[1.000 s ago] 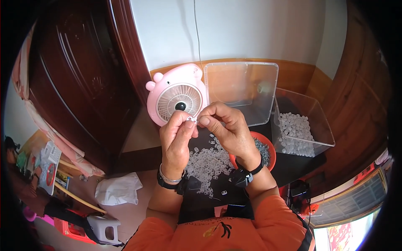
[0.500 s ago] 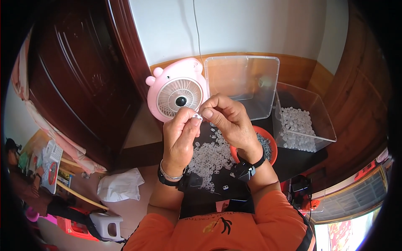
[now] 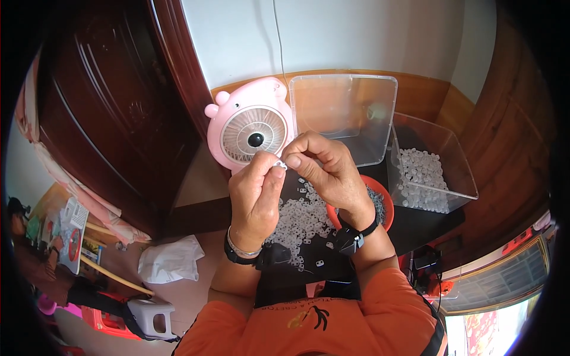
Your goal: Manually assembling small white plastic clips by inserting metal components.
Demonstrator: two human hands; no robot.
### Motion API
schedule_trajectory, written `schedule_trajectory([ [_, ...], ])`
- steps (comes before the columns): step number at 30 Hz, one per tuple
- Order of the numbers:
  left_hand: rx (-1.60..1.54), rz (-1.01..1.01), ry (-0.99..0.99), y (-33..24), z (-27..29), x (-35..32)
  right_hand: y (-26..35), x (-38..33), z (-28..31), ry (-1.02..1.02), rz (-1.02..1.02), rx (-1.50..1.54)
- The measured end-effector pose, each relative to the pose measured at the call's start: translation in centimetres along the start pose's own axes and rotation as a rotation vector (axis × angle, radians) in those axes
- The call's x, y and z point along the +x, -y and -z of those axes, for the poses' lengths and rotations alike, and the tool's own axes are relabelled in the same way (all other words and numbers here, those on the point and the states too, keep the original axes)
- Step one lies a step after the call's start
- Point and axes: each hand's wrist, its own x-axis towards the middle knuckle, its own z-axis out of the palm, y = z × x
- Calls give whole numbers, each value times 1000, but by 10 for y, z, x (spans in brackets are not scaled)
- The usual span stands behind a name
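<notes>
My left hand [image 3: 254, 202] is raised above the table, its thumb and forefinger closed on a small white plastic piece with holes [image 3: 281, 165]. Close against that piece, my right hand [image 3: 333, 178] pinches its thumb and forefinger together; whatever lies between them is too small to make out. Beneath both hands spreads a loose pile of similar white pieces [image 3: 304, 221] on the black table [image 3: 409, 228]. An orange bowl [image 3: 389, 221], partly hidden by my right wrist, holds many small grey metal parts [image 3: 376, 204].
A pink animal-shaped fan [image 3: 217, 133] stands behind my left hand. At the back are an upright clear plastic box [image 3: 380, 89] and, farther right, a clear bin [image 3: 454, 148] with white pieces inside. A white bag [image 3: 172, 260] lies on the floor. Another person's hand [image 3: 54, 244] shows far left.
The view has shifted slightly. Both hands stay together at the white piece with almost the same grip.
</notes>
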Motion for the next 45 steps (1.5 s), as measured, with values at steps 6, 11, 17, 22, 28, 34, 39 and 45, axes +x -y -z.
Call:
schedule_trajectory([
  [6,207,-92,-67,-3,-5,-2,8,-1,-2,-42,94,-238],
  [11,191,-87,-49,-4,-7,-2,12,0,0,-41,107,-263],
  [17,69,-67,-22,9,-4,2,18,-1,7,21,43,-324],
  [22,-147,102,-6,8,1,5,15,0,9,-22,-65,-129],
  [28,-143,91,-19,3,0,4,15,-4,12,-34,-110,-74],
  [34,-154,41,20,1,-2,0,22,-6,8,-3,-35,-142],
  [39,-77,116,35,4,-2,0,9,-3,0,-69,72,-266],
  [45,-143,114,45,-1,-6,1,4,-2,-1,-106,125,-243],
])
